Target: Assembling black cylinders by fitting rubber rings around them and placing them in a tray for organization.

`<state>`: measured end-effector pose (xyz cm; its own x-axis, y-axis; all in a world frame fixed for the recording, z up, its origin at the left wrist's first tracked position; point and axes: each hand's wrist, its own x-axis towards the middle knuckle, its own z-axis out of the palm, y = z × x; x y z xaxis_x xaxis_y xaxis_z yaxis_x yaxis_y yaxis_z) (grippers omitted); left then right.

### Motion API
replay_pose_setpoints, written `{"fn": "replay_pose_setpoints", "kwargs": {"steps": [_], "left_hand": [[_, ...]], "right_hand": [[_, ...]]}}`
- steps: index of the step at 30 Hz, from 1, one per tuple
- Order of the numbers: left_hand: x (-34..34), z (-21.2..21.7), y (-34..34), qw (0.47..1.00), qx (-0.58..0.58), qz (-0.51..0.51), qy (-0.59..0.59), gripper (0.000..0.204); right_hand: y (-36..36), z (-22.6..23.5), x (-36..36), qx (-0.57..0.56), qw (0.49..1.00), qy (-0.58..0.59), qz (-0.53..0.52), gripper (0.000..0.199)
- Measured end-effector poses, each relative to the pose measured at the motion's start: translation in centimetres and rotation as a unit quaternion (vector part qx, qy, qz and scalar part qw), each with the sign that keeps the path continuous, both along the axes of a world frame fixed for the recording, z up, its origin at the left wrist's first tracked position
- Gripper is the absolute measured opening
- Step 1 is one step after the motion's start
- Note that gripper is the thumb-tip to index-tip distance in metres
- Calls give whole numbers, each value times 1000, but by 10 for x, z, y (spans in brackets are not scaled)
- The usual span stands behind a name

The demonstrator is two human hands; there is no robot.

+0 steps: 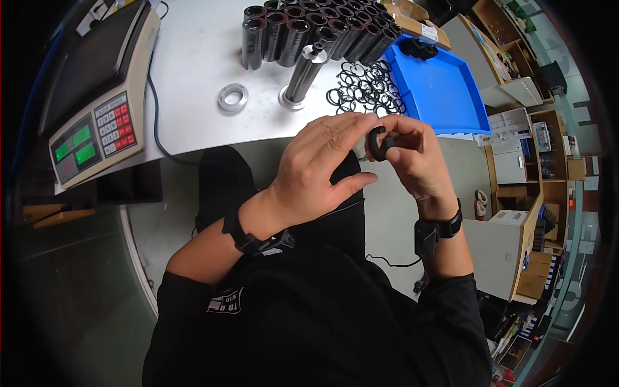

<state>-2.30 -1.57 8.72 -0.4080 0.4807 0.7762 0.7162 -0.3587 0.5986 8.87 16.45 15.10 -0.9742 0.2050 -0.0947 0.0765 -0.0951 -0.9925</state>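
My right hand (pixel 416 155) pinches a thick black ring (pixel 376 144) between thumb and fingers, just past the table's front edge. Beside it is my left hand (pixel 319 164), its fingers stretched out and its thumb apart. The left fingertips come close to the ring's top and to the right fingers; whether they touch cannot be made out. Beyond my hands lies a loose pile of thin black rings (pixel 367 90) on the table. An upright metal cylinder (pixel 303 79) with a round base stands left of that pile. Farther left, a silver metal ring (pixel 233 98) lies flat.
Several black tubes (pixel 297 40) stand packed together at the back of the white table (pixel 193 71). At the right is a blue tray (pixel 445 90), with black round parts (pixel 418 48) by its far edge. A weighing scale (pixel 97 116) with a cable occupies the left side.
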Motion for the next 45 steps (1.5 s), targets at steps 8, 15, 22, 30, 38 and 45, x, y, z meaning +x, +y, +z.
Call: {"fn": "replay_pose_setpoints", "kwargs": {"steps": [8, 15, 22, 30, 38, 45], "left_hand": [[-7, -15, -7, 998, 45, 40, 12, 66], [-23, -19, -17, 998, 51, 37, 21, 55], [-42, -8, -10, 992, 89, 70, 56, 60], [-76, -34, 18, 965, -112, 232, -40, 52], [-78, -42, 19, 964, -108, 240, -23, 46], [-80, -41, 16, 968, -99, 227, -29, 45]], "right_hand": [[-23, -8, -10, -3, 999, -47, 5, 36], [-32, -1, -22, -40, 997, -69, 13, 35], [-10, 17, -47, 59, 997, -46, 19, 37], [1, 72, -118, 530, 842, 93, 31, 41], [-13, 88, -145, 659, 737, 55, 141, 41], [-19, 89, -150, 656, 741, 5, 143, 41]]}}
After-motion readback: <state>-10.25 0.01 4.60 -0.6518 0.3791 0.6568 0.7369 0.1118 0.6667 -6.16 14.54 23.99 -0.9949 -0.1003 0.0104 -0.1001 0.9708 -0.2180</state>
